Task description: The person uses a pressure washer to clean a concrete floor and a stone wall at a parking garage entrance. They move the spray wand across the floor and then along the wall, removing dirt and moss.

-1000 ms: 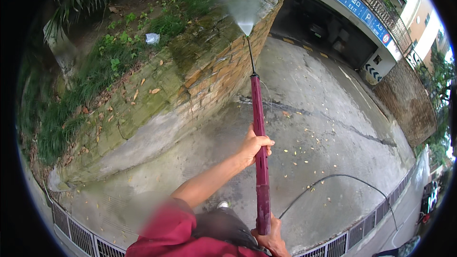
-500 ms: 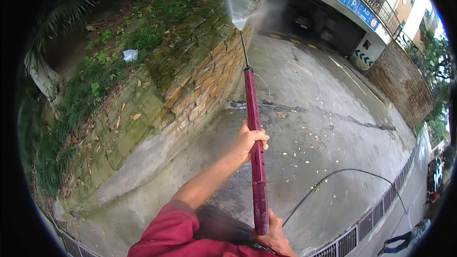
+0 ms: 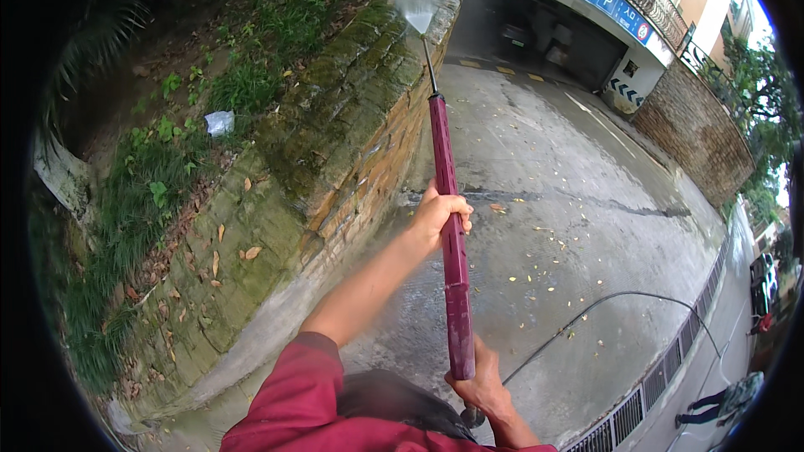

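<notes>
A long dark-red pressure washer wand (image 3: 455, 285) runs up the middle of the view, held in both hands. My left hand (image 3: 441, 216) is closed around the middle of its red casing, arm stretched forward. Closer to my body, my right hand (image 3: 484, 381) wraps the rear end, partly hidden behind the casing. From the casing a thin metal tube (image 3: 430, 67) leads to the nozzle. A white fan of water spray (image 3: 420, 18) leaves it over the mossy top of the stone wall (image 3: 343, 67). Mist hides the wall's far end.
A black hose (image 3: 620, 295) curves right across the wet concrete ramp (image 3: 536, 285). A drain grate (image 3: 641, 402) borders the ramp. A person (image 3: 718, 402) stands at lower right. Grass, leaves and a white scrap (image 3: 219, 124) lie left. A garage entrance (image 3: 536, 29) is ahead.
My right hand and the wand's rear end have moved up and forward. The nozzle points slightly farther up along the wall top, and the spray looks broader. The surroundings have shifted a little.
</notes>
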